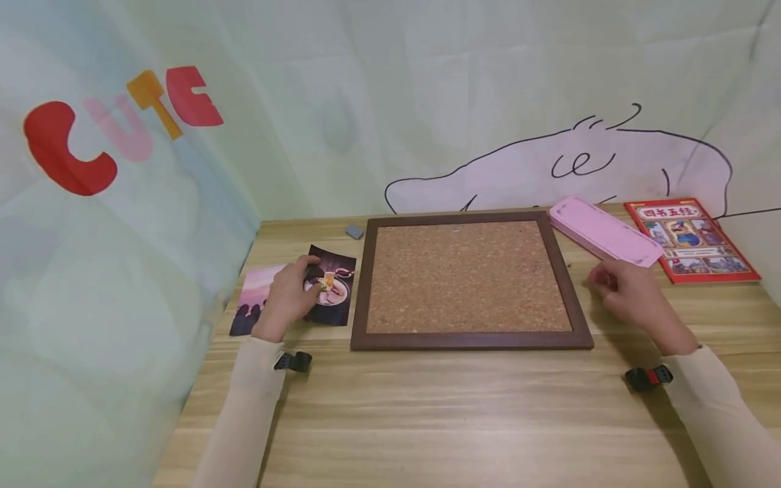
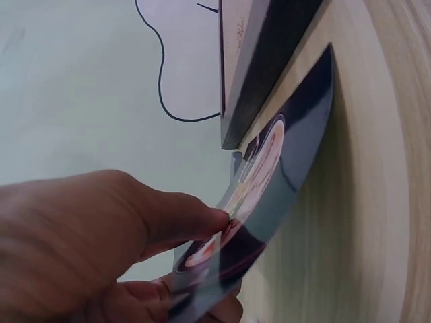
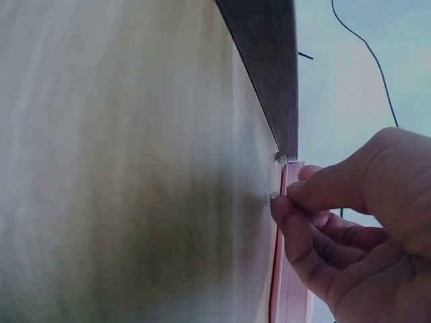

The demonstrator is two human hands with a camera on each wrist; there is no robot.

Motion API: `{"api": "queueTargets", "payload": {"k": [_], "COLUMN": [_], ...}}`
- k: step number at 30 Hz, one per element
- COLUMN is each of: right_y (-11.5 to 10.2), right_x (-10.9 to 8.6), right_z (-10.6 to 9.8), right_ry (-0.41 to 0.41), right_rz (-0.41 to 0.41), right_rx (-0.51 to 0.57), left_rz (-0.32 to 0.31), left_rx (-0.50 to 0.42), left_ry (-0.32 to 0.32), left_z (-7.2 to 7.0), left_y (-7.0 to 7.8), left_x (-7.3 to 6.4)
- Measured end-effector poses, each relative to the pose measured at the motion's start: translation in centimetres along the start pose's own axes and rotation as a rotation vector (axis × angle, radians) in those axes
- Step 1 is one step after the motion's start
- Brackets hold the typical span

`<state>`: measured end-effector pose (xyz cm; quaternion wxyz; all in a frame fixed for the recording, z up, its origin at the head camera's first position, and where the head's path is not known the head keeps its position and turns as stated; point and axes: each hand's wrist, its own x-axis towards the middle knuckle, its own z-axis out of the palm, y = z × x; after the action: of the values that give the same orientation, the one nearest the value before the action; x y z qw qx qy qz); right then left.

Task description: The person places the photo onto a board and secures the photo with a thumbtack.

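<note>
My left hand pinches a photo print of a noodle bowl on a dark ground, thumb on its picture side and fingers behind. The print is tilted and bowed, its far end close over the table. Under the left wrist lies a second print with a pink sky, partly covered by the hand. My right hand is beside the right edge of the framed cork board. Thumb and forefinger pinch a small silvery tack, mostly hidden by the fingertips.
Behind the right hand lies a pink case, partly over a red picture book. A small grey block sits left of the board. Fabric hangings enclose the table at the back and left.
</note>
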<state>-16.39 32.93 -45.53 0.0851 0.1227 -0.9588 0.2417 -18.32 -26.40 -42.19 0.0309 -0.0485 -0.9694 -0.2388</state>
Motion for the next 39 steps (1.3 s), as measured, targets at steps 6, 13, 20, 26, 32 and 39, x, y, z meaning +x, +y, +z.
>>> {"api": "queueTargets", "payload": {"k": [6, 13, 20, 26, 32, 39], "right_y": [0.0, -0.2, 0.1, 0.3, 0.4, 0.1], "right_x": [0.0, 0.2, 0.3, 0.5, 0.7, 1.0], "right_z": [0.1, -0.2, -0.5, 0.0, 0.4, 0.3], "right_ry": [0.029, -0.018, -0.051, -0.033, -0.023, 0.014], "right_rz": [0.01, 0.103, 0.138, 0.074, 0.052, 0.055], "right_rx": [0.028, 0.027, 0.017, 0.011, -0.014, 0.007], "left_rz": [0.034, 0.029, 0.084, 0.136, 0.18, 0.2], "left_rx": [-0.01, -0.049, -0.102, -0.136, -0.19, -0.302], "left_ry": [0.046, 0.079, 0.16, 0.224, 0.241, 0.178], "left_z": [-0.4, -1.2, -2.2, -2.8, -3.0, -2.8], "left_y": [0.1, 0.3, 1.0, 2.1, 3.1, 4.1], "left_x": [0.2, -0.1, -0.4, -0.6, -0.8, -1.1]}}
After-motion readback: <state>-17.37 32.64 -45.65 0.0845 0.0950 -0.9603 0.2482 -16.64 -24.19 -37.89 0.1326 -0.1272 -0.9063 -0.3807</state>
